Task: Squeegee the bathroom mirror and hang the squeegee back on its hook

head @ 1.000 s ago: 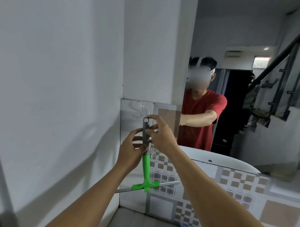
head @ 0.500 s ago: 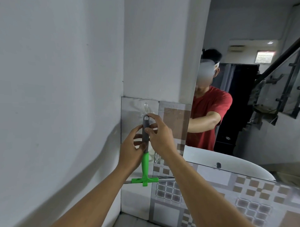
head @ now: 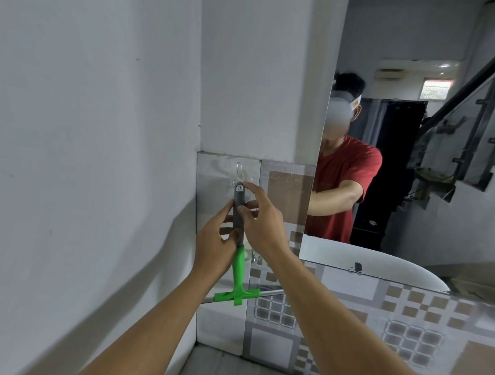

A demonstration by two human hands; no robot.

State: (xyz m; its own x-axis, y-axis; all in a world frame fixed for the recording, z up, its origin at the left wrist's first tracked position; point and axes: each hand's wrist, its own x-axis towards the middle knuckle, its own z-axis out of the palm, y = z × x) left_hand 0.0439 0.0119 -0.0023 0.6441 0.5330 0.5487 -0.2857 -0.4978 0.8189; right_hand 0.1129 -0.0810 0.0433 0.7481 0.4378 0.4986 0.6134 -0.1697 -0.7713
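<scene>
A squeegee [head: 238, 274] with a grey upper grip, green lower handle and green T-head hangs upright against the tiled wall, blade at the bottom. My left hand [head: 215, 243] pinches the grey grip from the left. My right hand [head: 260, 217] holds the same grip from the right, index finger stretched up beside the eyelet at its top. A clear plastic hook [head: 239, 170] is stuck to the tile just above the eyelet; whether they touch is unclear. The mirror [head: 426, 165] fills the right side and reflects a person in a red shirt.
A white plaster wall [head: 87, 153] closes in on the left and meets the tiled strip in a corner. Patterned brown and grey tiles [head: 390, 318] run below the mirror. A white basin rim [head: 372, 264] shows reflected at the mirror's lower edge.
Both hands have lifted the squeegee a little, so its eyelet is closer under the clear hook. The view has drifted left, sliding the mirror to the right.
</scene>
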